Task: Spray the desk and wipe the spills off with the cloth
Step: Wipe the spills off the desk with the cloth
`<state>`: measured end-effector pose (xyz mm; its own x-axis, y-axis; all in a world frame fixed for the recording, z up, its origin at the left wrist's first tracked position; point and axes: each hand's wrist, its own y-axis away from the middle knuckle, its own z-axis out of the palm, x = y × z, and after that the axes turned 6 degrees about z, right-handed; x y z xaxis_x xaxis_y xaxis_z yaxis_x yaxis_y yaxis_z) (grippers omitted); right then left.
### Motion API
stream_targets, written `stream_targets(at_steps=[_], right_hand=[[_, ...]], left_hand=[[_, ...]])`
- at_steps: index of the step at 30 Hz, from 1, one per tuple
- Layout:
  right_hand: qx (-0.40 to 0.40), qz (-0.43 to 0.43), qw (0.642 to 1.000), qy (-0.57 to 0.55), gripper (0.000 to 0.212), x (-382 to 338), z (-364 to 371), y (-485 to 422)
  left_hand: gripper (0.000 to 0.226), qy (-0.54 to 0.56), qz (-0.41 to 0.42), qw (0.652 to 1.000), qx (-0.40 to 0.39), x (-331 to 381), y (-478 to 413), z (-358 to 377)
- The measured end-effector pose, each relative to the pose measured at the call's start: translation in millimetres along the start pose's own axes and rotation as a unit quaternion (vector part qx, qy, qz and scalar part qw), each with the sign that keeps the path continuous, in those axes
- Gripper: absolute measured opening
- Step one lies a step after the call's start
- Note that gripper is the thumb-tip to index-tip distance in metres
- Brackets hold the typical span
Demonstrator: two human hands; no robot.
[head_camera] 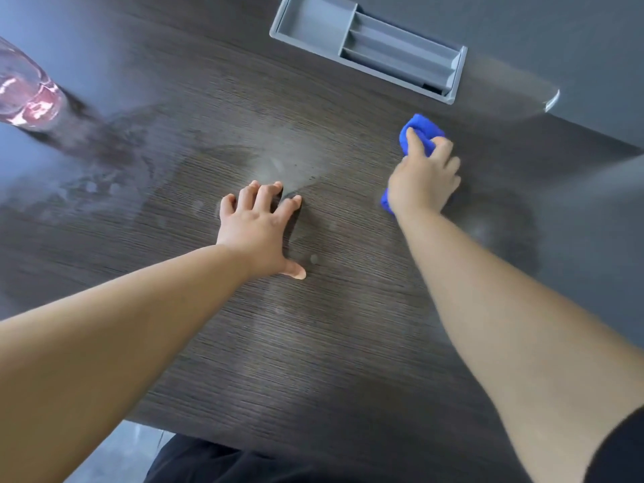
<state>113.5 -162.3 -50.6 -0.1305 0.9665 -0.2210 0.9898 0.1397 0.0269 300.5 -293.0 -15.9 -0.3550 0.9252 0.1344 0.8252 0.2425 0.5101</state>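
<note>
The dark brown wood-grain desk top is matt and finely ridged, with dull wet smears. The bunched blue cloth in my right hand looks soft and fuzzy. The grey rectangular plastic tray is smooth and matt. The clear pink-tinted bottle is glossy.

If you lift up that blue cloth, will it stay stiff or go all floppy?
Probably floppy: the blue cloth is bunched into soft folds under the right hand, so it would likely droop. It seems light, since it crumples so small. It should probably slide easily, because the desk looks smooth with wet streaks.
</note>
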Motion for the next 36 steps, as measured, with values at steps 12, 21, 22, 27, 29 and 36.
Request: stream_targets(at_steps=[12,21,22,27,29,36], right_hand=[[-0.016,-0.088,0.996,0.013,0.045,-8.7,1.8,-13.1],[-0.048,-0.425,0.904,-0.026,0.038,-23.8,11.4,38.8],[-0.028,-0.423,0.906,-0.014,0.038,-14.5,9.4,21.8],[0.005,-0.098,0.995,0.021,0.047,-29.1,9.1,-2.3],[-0.019,-0.080,0.997,0.016,0.048,-60.4,14.2,31.6],[-0.066,-0.546,0.835,-0.026,0.035,-43.3,19.3,68.4]], left_hand=[[0.117,0.005,0.005,1.000,0.002,-0.2,1.9,-0.5],[0.089,0.069,0.051,0.995,0.042,-12.8,8.8,-1.8],[0.083,0.093,0.055,0.993,0.057,-20.0,11.6,-3.1],[0.094,0.081,-0.017,0.993,0.089,-66.0,26.3,-4.0],[0.107,0.081,-0.060,0.991,0.089,-82.9,29.3,-2.5],[0.126,0.073,-0.119,0.988,0.070,-117.9,33.7,-1.8]])
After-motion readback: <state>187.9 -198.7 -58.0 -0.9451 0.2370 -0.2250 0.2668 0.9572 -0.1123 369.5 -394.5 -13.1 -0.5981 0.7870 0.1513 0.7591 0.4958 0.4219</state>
